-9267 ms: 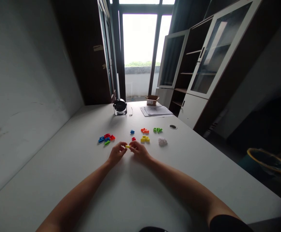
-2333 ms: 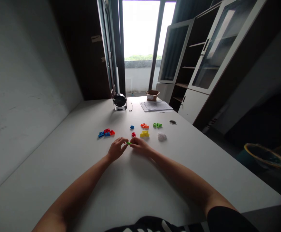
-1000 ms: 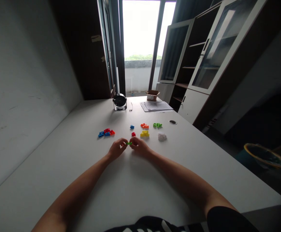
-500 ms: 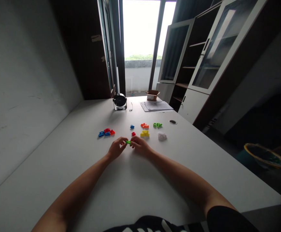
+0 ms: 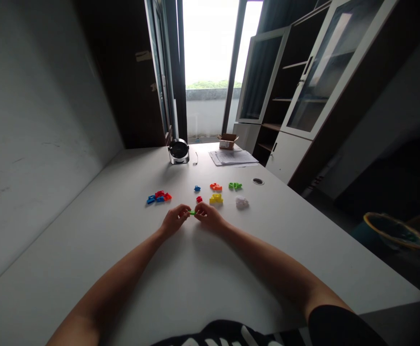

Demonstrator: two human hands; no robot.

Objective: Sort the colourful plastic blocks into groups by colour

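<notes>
A small bright green plastic piece [image 5: 192, 212] is held between my two hands, low over the white table. The fingertips of my left hand [image 5: 175, 218] pinch its left end. Those of my right hand [image 5: 208, 215] close on its right end, hiding part of it. Just beyond the right fingers lies a small red piece [image 5: 199, 199], with a blue piece [image 5: 197, 188] farther back. Yellow pieces [image 5: 216, 198] sit beyond my right hand, orange pieces [image 5: 216, 186] behind them. To the left is a mixed pile of red, blue and orange pieces [image 5: 159, 197].
Green pieces [image 5: 235, 185] and whitish clear pieces [image 5: 242, 203] lie at the right. A round black device on a silver stand [image 5: 178, 152], papers [image 5: 233, 158] and an open cardboard box [image 5: 227, 141] stand at the back. The table [image 5: 210, 278] has a round cable hole [image 5: 258, 181].
The green piece has turned slightly between my fingers and shows a thinner side. Both hands stay in nearly the same place, and the loose pieces lie as before.
</notes>
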